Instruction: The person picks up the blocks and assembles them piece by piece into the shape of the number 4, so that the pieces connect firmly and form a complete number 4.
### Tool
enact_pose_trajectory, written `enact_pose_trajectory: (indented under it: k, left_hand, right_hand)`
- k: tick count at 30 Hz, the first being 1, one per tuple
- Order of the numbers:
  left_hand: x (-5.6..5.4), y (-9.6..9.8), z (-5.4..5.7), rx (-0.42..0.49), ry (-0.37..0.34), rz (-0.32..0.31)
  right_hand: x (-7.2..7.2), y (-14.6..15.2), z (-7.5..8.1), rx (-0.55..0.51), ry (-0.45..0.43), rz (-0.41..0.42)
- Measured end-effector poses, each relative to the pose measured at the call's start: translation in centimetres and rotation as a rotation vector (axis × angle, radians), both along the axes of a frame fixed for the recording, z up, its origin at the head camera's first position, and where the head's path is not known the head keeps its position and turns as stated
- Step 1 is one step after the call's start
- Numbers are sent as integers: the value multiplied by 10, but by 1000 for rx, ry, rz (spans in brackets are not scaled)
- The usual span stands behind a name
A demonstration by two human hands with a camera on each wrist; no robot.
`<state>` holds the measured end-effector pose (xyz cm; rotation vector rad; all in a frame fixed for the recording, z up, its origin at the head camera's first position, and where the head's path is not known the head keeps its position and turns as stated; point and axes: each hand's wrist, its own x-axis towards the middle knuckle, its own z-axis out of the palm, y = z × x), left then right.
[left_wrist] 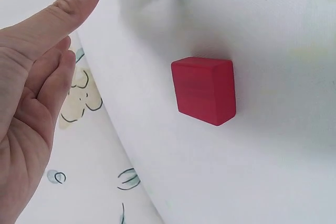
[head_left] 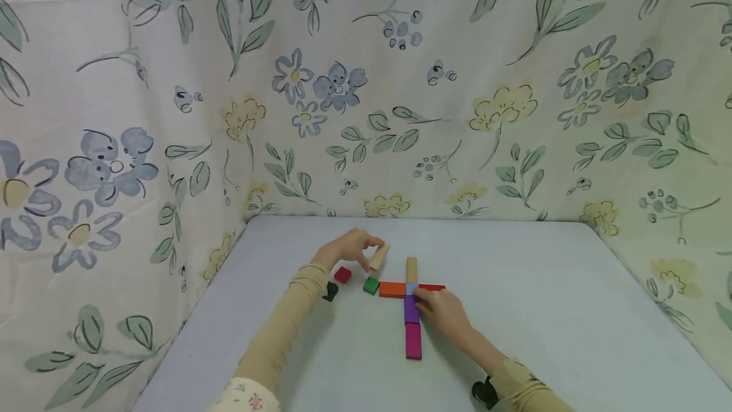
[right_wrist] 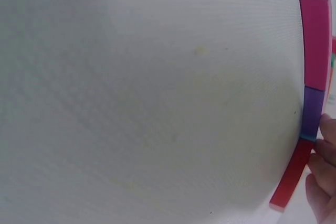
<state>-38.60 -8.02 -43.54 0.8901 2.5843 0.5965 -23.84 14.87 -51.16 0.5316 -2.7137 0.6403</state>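
Note:
Above the table, my left hand (head_left: 347, 248) pinches a plain wooden block (head_left: 380, 256) between thumb and fingers; in the left wrist view that block is out of sight. Several blocks lie end to end as a cross: another plain wooden block (head_left: 412, 269) at the far end, a light blue block (head_left: 410, 289) in the centre, an orange block (head_left: 392, 289) to its left, a red oblong block (head_left: 433, 287) to its right, then a purple block (head_left: 411, 310) and a magenta block (head_left: 413, 342) nearer me. The fingers of my right hand (head_left: 445, 312) touch the cross around its centre.
A green block (head_left: 371, 285) lies just left of the orange one. Farther left, beside my left wrist, sits a red block (left_wrist: 203, 90). Flowered cloth (head_left: 400, 81) hangs behind and at the sides of the white table (head_left: 543, 310).

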Motion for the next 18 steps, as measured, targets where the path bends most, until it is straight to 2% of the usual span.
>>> enact_pose_trajectory:
  k: [13,18]
  left_hand:
    - [6,8,-11,-50,0,-3]
    - [4,11,-15,-80,15,-17]
  right_hand:
    - [-1,0,0,-2,-10,1]
    - [0,1,-1,-3,3,8]
